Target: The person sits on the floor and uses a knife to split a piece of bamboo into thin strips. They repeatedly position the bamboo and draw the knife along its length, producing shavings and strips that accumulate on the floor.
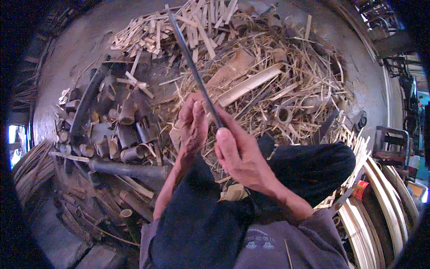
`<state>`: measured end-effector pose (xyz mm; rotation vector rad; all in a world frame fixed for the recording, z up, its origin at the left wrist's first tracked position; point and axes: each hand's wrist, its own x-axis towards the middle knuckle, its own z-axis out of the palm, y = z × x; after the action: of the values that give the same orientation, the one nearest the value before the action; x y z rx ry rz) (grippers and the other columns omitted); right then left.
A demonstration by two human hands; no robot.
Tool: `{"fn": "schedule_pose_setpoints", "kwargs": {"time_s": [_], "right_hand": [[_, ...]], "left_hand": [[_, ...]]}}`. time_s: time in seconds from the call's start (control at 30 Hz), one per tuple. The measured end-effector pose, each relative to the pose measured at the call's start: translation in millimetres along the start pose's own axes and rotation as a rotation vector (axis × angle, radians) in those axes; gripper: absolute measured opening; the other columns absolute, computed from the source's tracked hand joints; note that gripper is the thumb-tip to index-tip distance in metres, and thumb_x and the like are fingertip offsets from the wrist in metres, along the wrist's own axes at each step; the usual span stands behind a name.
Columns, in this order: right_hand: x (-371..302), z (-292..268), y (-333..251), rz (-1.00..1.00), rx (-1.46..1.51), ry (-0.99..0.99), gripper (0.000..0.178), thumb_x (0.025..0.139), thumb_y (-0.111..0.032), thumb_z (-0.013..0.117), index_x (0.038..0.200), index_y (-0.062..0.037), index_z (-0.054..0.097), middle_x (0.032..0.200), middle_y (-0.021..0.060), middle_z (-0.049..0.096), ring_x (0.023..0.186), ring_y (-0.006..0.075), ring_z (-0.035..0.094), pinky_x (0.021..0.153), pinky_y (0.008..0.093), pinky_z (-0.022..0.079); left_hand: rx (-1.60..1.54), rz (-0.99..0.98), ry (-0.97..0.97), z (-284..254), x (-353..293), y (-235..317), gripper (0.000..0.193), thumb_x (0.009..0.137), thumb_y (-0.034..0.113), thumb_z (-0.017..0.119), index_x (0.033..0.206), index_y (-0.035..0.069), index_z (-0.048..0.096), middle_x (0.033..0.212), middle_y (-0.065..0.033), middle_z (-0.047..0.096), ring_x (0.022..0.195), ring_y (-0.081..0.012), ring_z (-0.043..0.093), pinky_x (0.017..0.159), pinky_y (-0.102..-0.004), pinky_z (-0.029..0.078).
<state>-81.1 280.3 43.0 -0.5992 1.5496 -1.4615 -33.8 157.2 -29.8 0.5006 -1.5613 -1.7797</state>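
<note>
A long, narrow dark strip (190,62), straight and shiny along one edge, slants from between my hands up and away to the left. I cannot make out whether it is a blade or split bamboo. My right hand (239,154) grips its near end, the thumb laid along the top. Beside it, my left hand (193,123) is closed with curled fingers against the strip's left side, a little farther along. Its palm side is hidden. Both hands are above my dark-trousered legs (304,168).
Shavings and split bamboo (309,80) heap up ahead, with a wide pale bamboo piece (251,84) on them. Flat pale slats (139,38) pile at the far left. Cut bamboo sections (127,112) and a thick pole (130,169) lie left. Long pale strips (358,228) bend along my right.
</note>
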Motion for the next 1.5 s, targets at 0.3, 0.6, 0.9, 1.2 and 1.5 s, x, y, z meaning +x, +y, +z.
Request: {"fn": "schedule_pose_setpoints", "kwargs": {"time_s": [0.3, 0.6, 0.9, 1.2, 1.5], "right_hand": [[4, 1, -8, -0.049, -0.142, -0.026, 0.048, 0.100, -0.032, 0.035, 0.145, -0.0188, 0.026, 0.123, 0.0162, 0.050, 0.103, 0.0391, 0.052, 0.084, 0.0381, 0.045], [14, 13, 15, -0.132, -0.244, 0.111, 0.045, 0.099, -0.025, 0.040, 0.142, -0.0125, 0.033, 0.089, 0.0112, 0.061, 0.075, 0.0100, 0.050, 0.069, 0.0276, 0.044], [19, 36, 38, -0.142, -0.305, 0.043, 0.058, 0.097, -0.032, 0.043, 0.146, -0.0150, 0.017, 0.084, 0.0226, 0.063, 0.073, 0.0389, 0.063, 0.070, 0.0419, 0.049], [41, 0, 205, 0.201, -0.519, 0.145, 0.057, 0.096, -0.043, 0.038, 0.142, -0.0098, 0.029, 0.082, 0.0285, 0.062, 0.080, 0.0464, 0.061, 0.074, 0.0510, 0.048], [36, -2, 206, 0.181, -0.683, 0.054, 0.056, 0.096, -0.045, 0.037, 0.133, -0.0023, 0.041, 0.085, 0.0270, 0.063, 0.082, 0.0446, 0.061, 0.073, 0.0484, 0.047]], "left_hand": [[0.047, 0.094, 0.014, -8, 5, -27, 0.033, 0.095, 0.040, 0.050, 0.088, 0.008, 0.054, 0.081, -0.0008, 0.054, 0.073, -0.0123, 0.051, 0.064, -0.0279, 0.042], [-0.068, -0.022, 0.162, -9, -6, -42, 0.030, 0.096, 0.038, 0.050, 0.092, 0.009, 0.053, 0.080, 0.0028, 0.052, 0.070, -0.0061, 0.045, 0.061, -0.0216, 0.039], [0.232, 0.073, 0.467, -68, -24, -27, 0.046, 0.098, 0.044, 0.039, 0.089, 0.001, 0.050, 0.087, -0.0041, 0.052, 0.075, -0.0146, 0.050, 0.070, -0.0281, 0.044], [0.855, -0.020, 0.607, -74, -31, 22, 0.047, 0.100, 0.039, 0.032, 0.088, -0.002, 0.051, 0.078, -0.0076, 0.049, 0.072, -0.0176, 0.050, 0.066, -0.0322, 0.045], [-0.127, -0.214, 0.500, -107, -29, 17, 0.053, 0.095, 0.052, 0.034, 0.114, 0.006, 0.050, 0.110, -0.0099, 0.053, 0.099, -0.0209, 0.049, 0.083, -0.0358, 0.041]]}}
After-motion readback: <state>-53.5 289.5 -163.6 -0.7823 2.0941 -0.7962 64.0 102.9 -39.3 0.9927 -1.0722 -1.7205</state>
